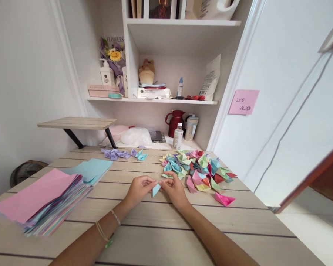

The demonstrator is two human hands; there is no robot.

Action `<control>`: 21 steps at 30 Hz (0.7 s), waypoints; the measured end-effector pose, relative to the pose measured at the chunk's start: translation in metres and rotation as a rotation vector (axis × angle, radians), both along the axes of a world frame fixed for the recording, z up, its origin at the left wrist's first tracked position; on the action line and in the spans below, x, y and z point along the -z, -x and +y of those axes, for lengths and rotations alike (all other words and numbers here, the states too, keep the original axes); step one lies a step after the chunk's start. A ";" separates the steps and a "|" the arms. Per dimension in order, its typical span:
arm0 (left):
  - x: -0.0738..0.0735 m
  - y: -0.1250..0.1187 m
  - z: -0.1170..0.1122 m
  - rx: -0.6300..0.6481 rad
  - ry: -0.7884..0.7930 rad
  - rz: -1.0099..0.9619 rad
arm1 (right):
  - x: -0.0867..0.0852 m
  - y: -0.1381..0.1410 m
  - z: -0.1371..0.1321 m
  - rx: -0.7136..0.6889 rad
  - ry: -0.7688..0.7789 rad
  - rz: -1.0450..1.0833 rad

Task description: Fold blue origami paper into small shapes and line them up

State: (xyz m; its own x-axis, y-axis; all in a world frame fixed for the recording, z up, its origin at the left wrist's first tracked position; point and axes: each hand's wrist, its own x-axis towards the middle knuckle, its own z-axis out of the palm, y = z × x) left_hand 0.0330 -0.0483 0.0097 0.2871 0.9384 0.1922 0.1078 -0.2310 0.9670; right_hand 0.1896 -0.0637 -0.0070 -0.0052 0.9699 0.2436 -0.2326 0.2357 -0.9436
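A small piece of folded light-blue paper [155,190] is pinched between my two hands, just above the middle of the table. My left hand [140,188] grips its upper left side between thumb and fingers. On the other side my right hand [173,188] pinches its upper right edge. The paper looks like a narrow triangle with its point hanging down; part of it is hidden behind my fingers. Right behind my right hand lies a heap of folded paper boats [202,168] in many colours. One bright pink paper boat [224,199] sits apart at the heap's front.
At the left lies a thick stack of coloured paper [39,194], with light-blue sheets [96,170] behind it. Purple folded papers [115,154] and blue paper boats [141,155] lie at the back. A bottle [178,136] and red jug [175,123] stand beyond the table.
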 end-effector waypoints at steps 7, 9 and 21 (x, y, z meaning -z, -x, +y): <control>0.000 -0.005 -0.004 0.026 0.158 -0.047 | -0.005 0.000 0.001 0.079 -0.011 0.010; 0.000 -0.004 -0.002 0.012 0.143 -0.104 | -0.005 0.000 0.000 0.035 0.016 -0.022; -0.012 0.002 -0.014 0.043 -0.277 0.262 | 0.001 -0.002 0.003 0.035 0.076 -0.023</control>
